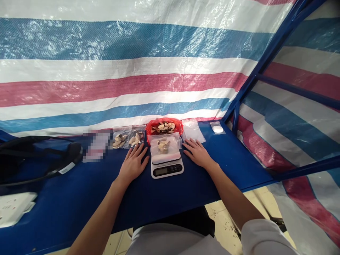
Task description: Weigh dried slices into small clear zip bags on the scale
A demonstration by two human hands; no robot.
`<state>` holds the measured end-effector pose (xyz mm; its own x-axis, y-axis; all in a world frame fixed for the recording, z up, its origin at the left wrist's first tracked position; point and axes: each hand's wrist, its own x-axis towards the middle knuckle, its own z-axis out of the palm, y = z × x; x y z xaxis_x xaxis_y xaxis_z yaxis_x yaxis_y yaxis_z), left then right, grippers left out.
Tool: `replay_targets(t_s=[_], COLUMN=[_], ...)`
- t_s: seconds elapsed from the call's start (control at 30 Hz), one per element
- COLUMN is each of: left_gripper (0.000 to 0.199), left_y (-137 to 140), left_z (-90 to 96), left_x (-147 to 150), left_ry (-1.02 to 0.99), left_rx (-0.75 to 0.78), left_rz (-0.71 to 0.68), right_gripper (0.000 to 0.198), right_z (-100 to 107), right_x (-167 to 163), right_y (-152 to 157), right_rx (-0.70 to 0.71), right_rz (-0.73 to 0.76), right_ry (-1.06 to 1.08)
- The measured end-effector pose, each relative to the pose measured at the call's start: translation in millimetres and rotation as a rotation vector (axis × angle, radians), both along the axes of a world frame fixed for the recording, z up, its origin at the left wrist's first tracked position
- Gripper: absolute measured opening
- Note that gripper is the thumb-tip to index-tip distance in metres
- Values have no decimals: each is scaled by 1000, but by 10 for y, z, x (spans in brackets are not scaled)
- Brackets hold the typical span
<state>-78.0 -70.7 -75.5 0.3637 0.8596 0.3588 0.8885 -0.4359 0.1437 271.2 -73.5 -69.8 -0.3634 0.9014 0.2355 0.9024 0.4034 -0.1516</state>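
Head view. Left hand (134,163) lies palm down on the blue table (164,202), fingers a little spread, tips by the lower edge of a filled clear bag (136,139); cannot tell whether they touch it. Right hand (198,153) also palm down, fingers fanned, tips at the near edge of some flat clear bags (193,130); contact again uncertain. Neither hand pinches anything.

Between the hands: white scale (168,170), dark display panel toward the person, reading too faint to make out. On its platform, a clear bag of pale pieces (163,146), pieces bunched near the middle, the bag's edges reaching past the platform at the back and right. Scale just beside each hand, with blue tabletop showing between.

Directly behind the scale: red bag (149,128), open at the top, full of pale, dark-edged slices. To its left, the filled bag by the left fingertips and a second filled bag (120,139) alongside, similar pieces in both. Far right, near the table's back corner: small clear bag (217,128) with a white rounded item inside. Left side: black strapped device (73,153), white power strip (16,208) nearer the person. Striped sheeting (132,67) hangs behind.
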Motion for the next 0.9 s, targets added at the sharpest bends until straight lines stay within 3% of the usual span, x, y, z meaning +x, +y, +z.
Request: replay_targets(t_s=[0.5,0.9], left_gripper=[56,54], left_y=[-35,-32], left_z=[91,76], left_x=[46,48], left_ry=[77,60], left_rx=[-81,-43], left_rz=[43,38], right_gripper=[49,49], right_z=[-32,-20], right_x=[2,4], right_y=[-1,-4], right_rx=[-7,-10], right_rz=[-12,-12], right_ry=[-29,-18])
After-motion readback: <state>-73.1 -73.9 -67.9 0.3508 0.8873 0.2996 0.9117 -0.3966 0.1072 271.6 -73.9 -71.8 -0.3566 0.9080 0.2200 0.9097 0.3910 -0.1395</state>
